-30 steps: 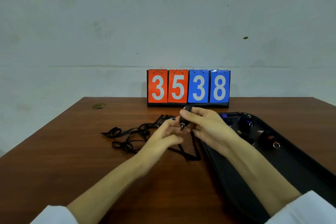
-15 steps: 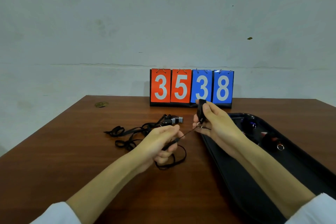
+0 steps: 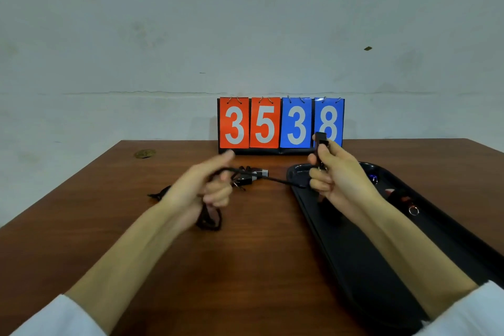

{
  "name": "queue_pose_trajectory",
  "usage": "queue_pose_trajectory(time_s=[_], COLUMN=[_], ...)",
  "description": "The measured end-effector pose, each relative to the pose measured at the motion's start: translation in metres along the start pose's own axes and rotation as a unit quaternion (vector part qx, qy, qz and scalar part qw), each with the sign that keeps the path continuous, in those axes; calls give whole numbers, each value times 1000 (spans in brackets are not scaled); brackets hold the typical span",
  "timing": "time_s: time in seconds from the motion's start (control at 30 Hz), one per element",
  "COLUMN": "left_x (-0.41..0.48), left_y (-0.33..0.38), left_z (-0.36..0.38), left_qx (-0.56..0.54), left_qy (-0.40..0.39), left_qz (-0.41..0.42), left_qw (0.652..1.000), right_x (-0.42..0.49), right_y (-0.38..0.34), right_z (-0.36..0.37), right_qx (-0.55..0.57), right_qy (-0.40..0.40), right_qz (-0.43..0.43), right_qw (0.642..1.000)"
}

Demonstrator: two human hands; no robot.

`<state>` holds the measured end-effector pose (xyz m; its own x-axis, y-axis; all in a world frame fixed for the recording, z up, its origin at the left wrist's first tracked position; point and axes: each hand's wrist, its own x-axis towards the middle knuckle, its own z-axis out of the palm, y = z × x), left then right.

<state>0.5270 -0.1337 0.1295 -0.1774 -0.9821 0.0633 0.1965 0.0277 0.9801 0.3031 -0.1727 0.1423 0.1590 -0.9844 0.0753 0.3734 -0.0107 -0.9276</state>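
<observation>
The right hand [image 3: 336, 179] is curled round a black whistle [image 3: 320, 142] and holds it upright. The whistle's top overlaps the lower edge of the last blue card of the scoreboard [image 3: 281, 124], which stands at the far edge of the table and reads 3, 5 on red and 3, 8 on blue. The left hand [image 3: 203, 185] is blurred. It is closed on a black cord [image 3: 278, 179], with one digit sticking out toward the scoreboard's red cards. The cord sags from this hand across to the underside of the right hand, and a dark loop [image 3: 211, 222] of it hangs below the left fist down to the wood. The two hands are held apart in front of the scoreboard, the left before the red half and the right before the blue half. Just behind the left hand, between it and the scoreboard, is a heap of black lanyards [image 3: 246, 176] with grey clips, and one strap end trails out to the left. A black tray [image 3: 354, 267] runs from just in front of the scoreboard's blue end back toward the person, under the right forearm. It holds a few dark small items with metal rings [image 3: 413, 210], too small to make out. On the brown table [image 3: 259, 267], left of the scoreboard near the far edge, lies a small brass-coloured disc [image 3: 144, 153]. White sleeves [image 3: 463, 311] cover both arms nearest the camera.
</observation>
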Motion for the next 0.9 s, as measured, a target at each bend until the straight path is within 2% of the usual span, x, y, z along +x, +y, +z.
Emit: queue_pose_trajectory(time_s=[0.03,0.07,0.1,0.13,0.2,0.27,0.3,0.33,0.4,0.43,0.5,0.53,0.6,0.67,0.77,0.83,0.9], left_x=[1,4,6,8,12,10,9,5,-1,-4,-6,-5,-4,-1,3,4,4], left_y=[4,5,3,-2,-12,-24,-29,-32,-36,-38,-45,-47,-45,-41,-32,-28,-25], left_z=[-6,-10,-14,-17,-15,-1,6,17,36,45,57,60,57,44,22,17,19], left_qx=[-36,-25,43,162,395,504,501,460,292,211,112,83,41,68,190,249,338], left_qy=[30,65,111,148,171,145,121,91,-2,-54,-119,-122,-78,-21,20,33,37], left_qz=[17,33,45,49,61,73,82,88,83,68,33,14,-42,-85,-46,6,61], left_qw=[999,997,992,974,901,848,853,879,953,974,986,989,995,994,980,968,939], right_x=[1,0,0,-1,-3,-6,-8,-10,-14,-15,-15,-14,-10,-7,-4,-4,-5], right_y=[1,2,4,5,6,8,9,11,13,14,13,12,10,8,8,11,12], right_z=[-1,-1,0,2,6,9,11,13,17,19,19,17,12,4,-5,-5,-3], right_qx=[-31,-62,-85,-92,-62,-22,-14,-9,9,21,28,23,12,13,-20,-81,-192], right_qy=[4,9,10,8,-10,-43,-64,-88,-132,-143,-140,-129,-84,-1,90,86,51], right_qz=[-10,-21,-31,-38,-37,-23,-17,-11,3,10,16,12,-5,-29,-40,-28,-23], right_qw=[999,998,996,995,997,999,998,996,991,989,990,991,996,999,995,993,980])
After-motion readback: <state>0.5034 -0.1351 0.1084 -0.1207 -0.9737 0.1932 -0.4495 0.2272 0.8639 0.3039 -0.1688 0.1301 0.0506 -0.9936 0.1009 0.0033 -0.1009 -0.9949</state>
